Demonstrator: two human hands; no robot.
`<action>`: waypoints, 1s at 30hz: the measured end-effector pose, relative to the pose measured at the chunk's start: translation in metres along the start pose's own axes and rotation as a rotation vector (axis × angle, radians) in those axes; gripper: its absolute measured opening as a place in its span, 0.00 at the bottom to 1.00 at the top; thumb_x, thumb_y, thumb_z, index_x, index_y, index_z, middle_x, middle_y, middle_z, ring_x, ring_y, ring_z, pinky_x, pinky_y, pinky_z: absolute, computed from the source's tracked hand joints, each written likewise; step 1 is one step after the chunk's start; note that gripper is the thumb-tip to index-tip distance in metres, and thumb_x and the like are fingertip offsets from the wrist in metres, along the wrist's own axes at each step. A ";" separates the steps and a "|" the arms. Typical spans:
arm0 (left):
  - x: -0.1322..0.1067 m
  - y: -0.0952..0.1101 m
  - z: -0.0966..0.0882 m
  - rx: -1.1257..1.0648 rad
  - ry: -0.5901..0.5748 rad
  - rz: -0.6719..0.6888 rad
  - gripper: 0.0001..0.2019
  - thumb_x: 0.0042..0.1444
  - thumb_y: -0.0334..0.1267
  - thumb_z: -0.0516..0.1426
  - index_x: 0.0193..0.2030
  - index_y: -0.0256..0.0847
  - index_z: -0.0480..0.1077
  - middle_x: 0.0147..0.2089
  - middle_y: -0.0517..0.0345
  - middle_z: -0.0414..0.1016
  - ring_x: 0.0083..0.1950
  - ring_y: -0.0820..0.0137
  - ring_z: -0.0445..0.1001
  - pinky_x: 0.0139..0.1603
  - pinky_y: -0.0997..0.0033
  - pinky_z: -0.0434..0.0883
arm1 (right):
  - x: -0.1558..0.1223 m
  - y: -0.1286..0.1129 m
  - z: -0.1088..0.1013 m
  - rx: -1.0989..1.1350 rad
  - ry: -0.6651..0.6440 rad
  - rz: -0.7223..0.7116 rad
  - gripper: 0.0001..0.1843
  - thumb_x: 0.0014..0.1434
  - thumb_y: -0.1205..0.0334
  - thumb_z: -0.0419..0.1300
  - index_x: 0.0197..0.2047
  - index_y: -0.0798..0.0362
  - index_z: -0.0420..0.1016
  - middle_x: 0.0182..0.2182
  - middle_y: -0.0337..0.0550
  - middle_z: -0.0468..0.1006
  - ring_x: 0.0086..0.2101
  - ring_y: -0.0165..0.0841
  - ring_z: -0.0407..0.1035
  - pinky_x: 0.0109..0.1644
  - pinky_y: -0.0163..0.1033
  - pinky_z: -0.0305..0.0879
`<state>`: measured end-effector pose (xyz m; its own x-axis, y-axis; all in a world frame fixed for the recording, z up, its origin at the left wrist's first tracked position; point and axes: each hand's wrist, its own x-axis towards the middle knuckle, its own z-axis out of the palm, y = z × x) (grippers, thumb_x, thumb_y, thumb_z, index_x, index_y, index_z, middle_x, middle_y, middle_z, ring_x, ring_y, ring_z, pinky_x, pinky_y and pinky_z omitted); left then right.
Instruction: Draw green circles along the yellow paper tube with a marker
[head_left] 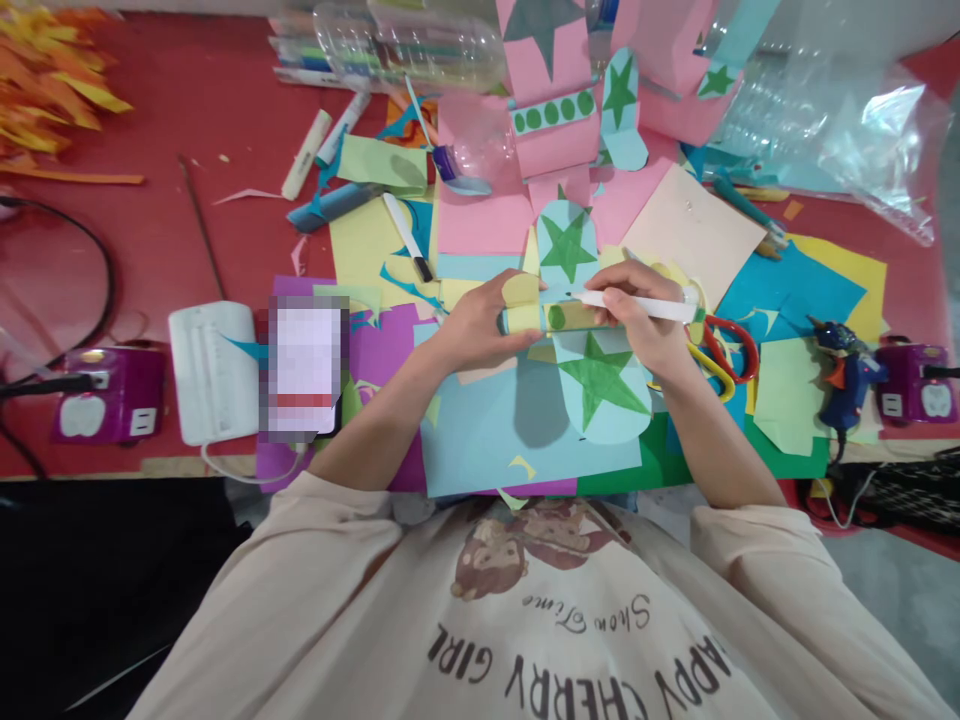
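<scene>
My right hand (646,310) is closed around a white marker (652,304), its dark tip pointing left near the papers. My left hand (487,325) grips a small rolled paper piece (529,319) in yellow and light blue, with a green dot (556,317) on its band. Behind and below this roll lies a light blue paper shape with rounded ends; it carries one green star (568,248) above and a larger green star (600,382) below. Under them is a sheet of light blue paper (480,430).
Red-handled scissors (739,350) lie right of my right hand, and a blue glue gun (844,375) farther right. A phone (304,365) and a white power bank (214,370) are at left. Pink paper pieces (555,140), plastic bottles and a capped marker (409,238) lie beyond.
</scene>
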<state>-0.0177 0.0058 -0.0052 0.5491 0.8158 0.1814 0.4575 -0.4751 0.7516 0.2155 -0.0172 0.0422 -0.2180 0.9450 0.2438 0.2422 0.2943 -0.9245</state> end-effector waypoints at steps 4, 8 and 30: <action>0.000 0.001 0.000 -0.006 0.002 0.015 0.26 0.54 0.48 0.58 0.57 0.37 0.69 0.57 0.47 0.74 0.57 0.57 0.75 0.59 0.60 0.71 | -0.001 -0.003 0.002 -0.048 0.043 -0.045 0.10 0.60 0.54 0.61 0.31 0.50 0.76 0.21 0.36 0.74 0.21 0.26 0.66 0.22 0.35 0.59; 0.000 0.001 0.001 0.001 -0.006 -0.014 0.27 0.53 0.49 0.58 0.58 0.39 0.68 0.58 0.48 0.74 0.57 0.57 0.74 0.59 0.59 0.70 | -0.004 -0.004 0.005 -0.139 0.111 -0.024 0.12 0.58 0.56 0.63 0.25 0.50 0.70 0.17 0.34 0.71 0.18 0.26 0.62 0.21 0.35 0.55; 0.001 0.000 0.002 0.001 -0.003 -0.026 0.29 0.52 0.50 0.58 0.58 0.38 0.68 0.58 0.48 0.74 0.58 0.56 0.74 0.60 0.59 0.70 | -0.001 -0.003 0.004 -0.224 0.052 0.000 0.15 0.57 0.57 0.60 0.21 0.50 0.65 0.16 0.33 0.65 0.19 0.25 0.57 0.23 0.35 0.53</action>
<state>-0.0158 0.0059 -0.0061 0.5389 0.8271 0.1598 0.4727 -0.4539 0.7553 0.2110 -0.0195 0.0435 -0.1704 0.9495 0.2635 0.4471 0.3128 -0.8380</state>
